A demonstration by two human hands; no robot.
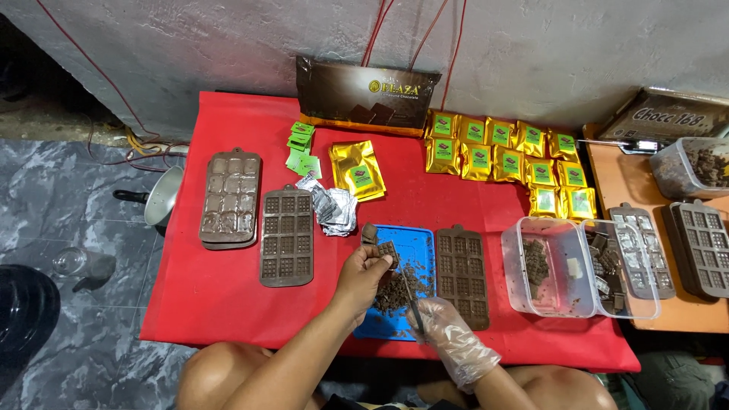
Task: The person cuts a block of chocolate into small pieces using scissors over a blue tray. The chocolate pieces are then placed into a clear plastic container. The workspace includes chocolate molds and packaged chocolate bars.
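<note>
Glossy plastic-gloved right hand (pixel 454 339), thin knife (pixel 411 305)

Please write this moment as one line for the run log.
left hand: holds chocolate piece | right hand: gloved, knife | under: blue board

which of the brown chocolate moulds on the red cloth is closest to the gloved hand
The mould just right of the blue tray, beside the gloved right hand. The other two moulds lie further left, beyond the bare hand.
</note>
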